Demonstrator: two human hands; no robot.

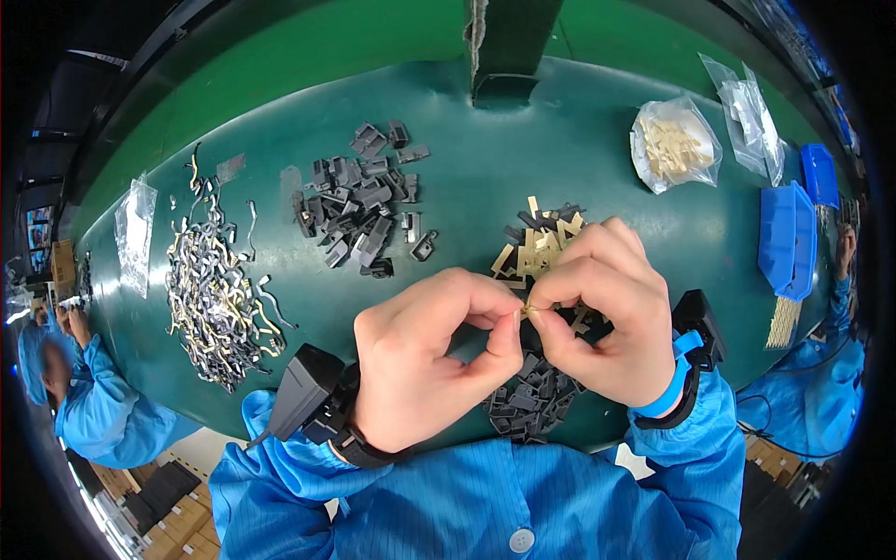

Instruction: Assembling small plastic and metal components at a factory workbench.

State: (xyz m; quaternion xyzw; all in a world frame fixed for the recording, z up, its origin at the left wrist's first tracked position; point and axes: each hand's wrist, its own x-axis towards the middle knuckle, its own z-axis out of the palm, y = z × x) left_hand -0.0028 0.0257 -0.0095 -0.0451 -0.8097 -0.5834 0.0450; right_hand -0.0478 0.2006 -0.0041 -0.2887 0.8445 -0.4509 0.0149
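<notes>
My left hand (420, 350) and my right hand (611, 303) meet above the table, each in a thumb-and-finger pinch. Between the fingertips shows a tiny gold-coloured metal piece (526, 311); the fingers cover most of it, so its exact shape is hidden. Just beyond the hands lies a heap of flat gold metal strips (539, 252) mixed with dark pieces, partly behind my right hand. Below the fingertips, close to my body, is a pile of small black plastic parts (530, 401), partly covered by my hands.
More black plastic housings (364, 201) lie loose beyond my left hand. A tangle of short bent black, white and yellow strips (219, 303) spreads at left. At right are an open bag of gold strips (674, 147) and blue bins (787, 241). Other people sit at both sides.
</notes>
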